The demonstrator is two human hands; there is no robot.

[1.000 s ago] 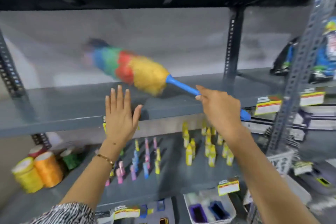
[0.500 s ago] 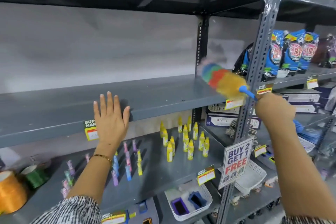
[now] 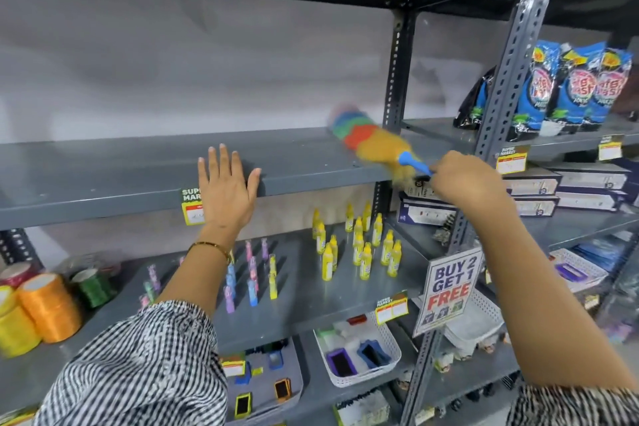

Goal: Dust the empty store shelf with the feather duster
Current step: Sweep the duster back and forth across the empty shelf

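- Feather duster (image 3: 371, 142) lies low across the right end of the empty shelf (image 3: 138, 166), its rainbow head blurred, yellow fluff nearest the handle, purple tip pointing toward the back wall.
- Looks featherlight and floppy up front, I'd say: soft fluff that gives against the metal, nothing to break, no weight to fight.
- Stiff part is the blue plastic handle (image 3: 413, 162), and that's the place to hold it; gripping well down the handle should give the head room to flick.
- Right hand (image 3: 463, 183) is curled tight around that handle, fist shut, just in front of the shelf's front edge near the grey upright post (image 3: 501, 79).
- Left hand (image 3: 224, 190) is spread flat and wide, fingers (image 3: 221, 162) splayed over the shelf lip, palm against the front edge, holding nothing; it seems to be bracing.
- A price tag (image 3: 190, 206) sits just beside that palm, partly covered by it.
- Small yellow bottles (image 3: 359, 245) stand on the shelf below, well clear of the duster.
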